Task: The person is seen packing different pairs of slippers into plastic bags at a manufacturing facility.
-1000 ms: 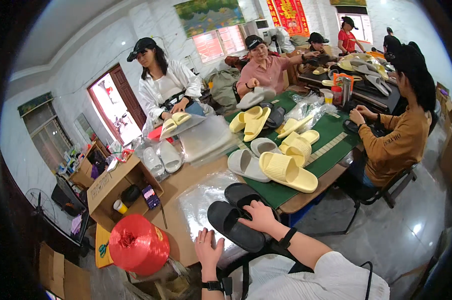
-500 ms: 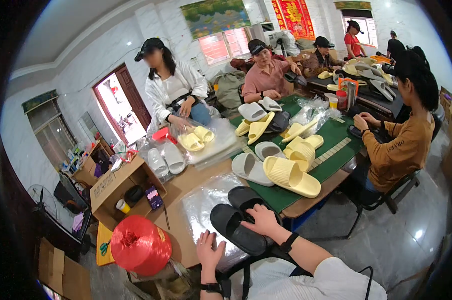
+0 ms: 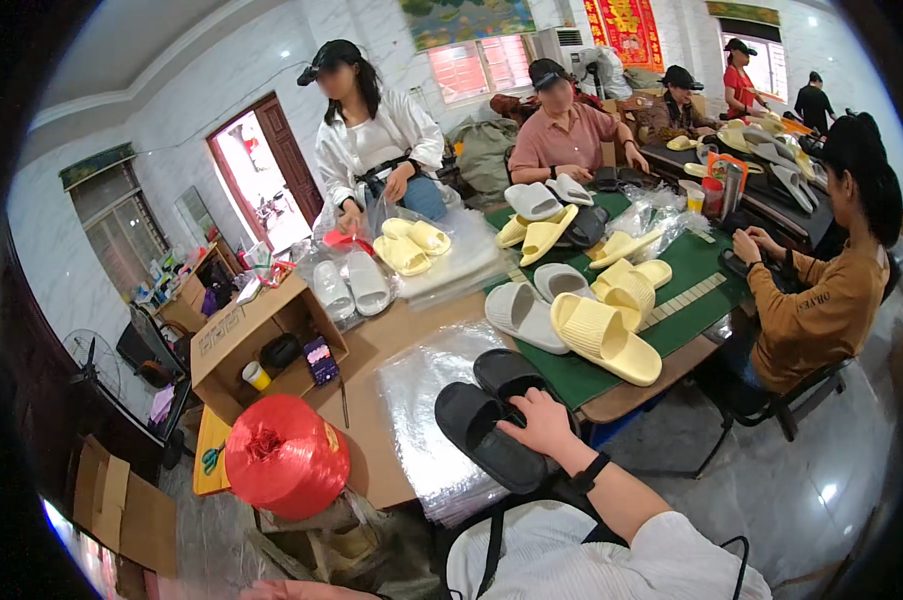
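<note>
A pair of black slide slippers (image 3: 464, 418) lies near the table's front edge, partly over a stack of clear plastic bags (image 3: 412, 385). My right hand (image 3: 546, 424) grips the pair where the two slippers meet, its fingers bent over their inner edges. Down at the lower left rim, my left hand (image 3: 290, 590) is smeared by motion and mostly cut off, so its fingers cannot be read. Close above it stands a big roll of red plastic twine (image 3: 287, 455).
Grey slippers (image 3: 520, 318) and yellow slippers (image 3: 607, 340) crowd the green mat (image 3: 692, 290). A cardboard box (image 3: 262, 345) holding a cup and a phone stands left. Across the table, a person in white (image 3: 377, 150) handles bagged slippers; a person in brown (image 3: 822, 270) sits right.
My left hand has left the plastic bags beside the slippers and swung down to the lower left. My right hand stays on the black slippers. The whole view has shifted slightly.
</note>
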The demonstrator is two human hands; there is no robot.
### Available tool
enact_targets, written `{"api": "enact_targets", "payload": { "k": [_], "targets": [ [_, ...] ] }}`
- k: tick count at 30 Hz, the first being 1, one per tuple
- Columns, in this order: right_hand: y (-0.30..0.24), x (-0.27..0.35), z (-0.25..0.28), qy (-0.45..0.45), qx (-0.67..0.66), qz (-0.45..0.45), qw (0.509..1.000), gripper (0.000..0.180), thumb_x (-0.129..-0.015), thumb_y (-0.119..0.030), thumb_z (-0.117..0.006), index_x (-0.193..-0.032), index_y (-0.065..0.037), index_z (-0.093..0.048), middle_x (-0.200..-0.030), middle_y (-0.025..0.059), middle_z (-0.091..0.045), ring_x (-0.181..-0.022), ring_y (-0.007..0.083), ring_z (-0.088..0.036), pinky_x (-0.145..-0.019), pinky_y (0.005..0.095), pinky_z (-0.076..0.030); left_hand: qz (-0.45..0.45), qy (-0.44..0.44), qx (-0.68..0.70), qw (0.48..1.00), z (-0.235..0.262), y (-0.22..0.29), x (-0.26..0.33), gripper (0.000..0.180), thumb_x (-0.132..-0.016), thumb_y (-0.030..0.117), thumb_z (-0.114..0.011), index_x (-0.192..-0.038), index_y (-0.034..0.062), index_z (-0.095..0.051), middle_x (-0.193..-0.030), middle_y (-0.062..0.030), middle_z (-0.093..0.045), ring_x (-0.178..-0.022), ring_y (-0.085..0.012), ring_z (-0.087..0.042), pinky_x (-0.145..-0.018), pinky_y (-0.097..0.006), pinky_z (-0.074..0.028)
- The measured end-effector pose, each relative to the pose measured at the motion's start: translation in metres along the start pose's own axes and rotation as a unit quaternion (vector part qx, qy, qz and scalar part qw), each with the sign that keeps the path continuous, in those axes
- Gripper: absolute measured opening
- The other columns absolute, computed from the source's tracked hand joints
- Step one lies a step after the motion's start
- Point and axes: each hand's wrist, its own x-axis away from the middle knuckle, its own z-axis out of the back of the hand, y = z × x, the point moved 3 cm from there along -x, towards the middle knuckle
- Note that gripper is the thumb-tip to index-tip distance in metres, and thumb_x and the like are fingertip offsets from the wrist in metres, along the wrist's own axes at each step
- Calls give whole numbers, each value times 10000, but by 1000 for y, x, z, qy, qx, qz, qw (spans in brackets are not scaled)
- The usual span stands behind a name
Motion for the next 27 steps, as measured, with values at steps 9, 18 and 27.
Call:
{"api": "enact_targets", "payload": {
  "k": [9, 18, 27],
  "targets": [
    [-2, 2, 3, -35, 6, -7, 999, 533, -835, -516, -716, -1158, -92, -693, -1031, 120, -579, -995, 313, -611, -806, 430, -544, -106, -397, -289, 865, -67, -71, 44, 214, -856, 149, -724, -1018, 24, -662, -1035, -124, -652, -992, -298, -608, -887, -395, -482],
    [-5, -2, 0, -13, 9, 4, 1000, 535, -827, -521, -722, -1151, -96, -696, -1016, 118, -585, -984, 316, -613, -807, 426, -542, -127, -531, -369, 752, -42, -211, 107, 373, -769, 263, -780, -1059, 38, -713, -1211, -203, -665, -1162, -402, -595, -1002, -473, -471],
    [-6, -2, -6, -34, 2, 3, 999, 551, -835, -526, -711, -1173, -91, -688, -1036, 137, -589, -1016, 335, -606, -811, 437, -543, -109, -495, -359, 784, -36, -219, 104, 284, -754, 215, -748, -990, 56, -737, -1173, -182, -691, -1136, -391, -614, -979, -480, -488]
  ]
}}
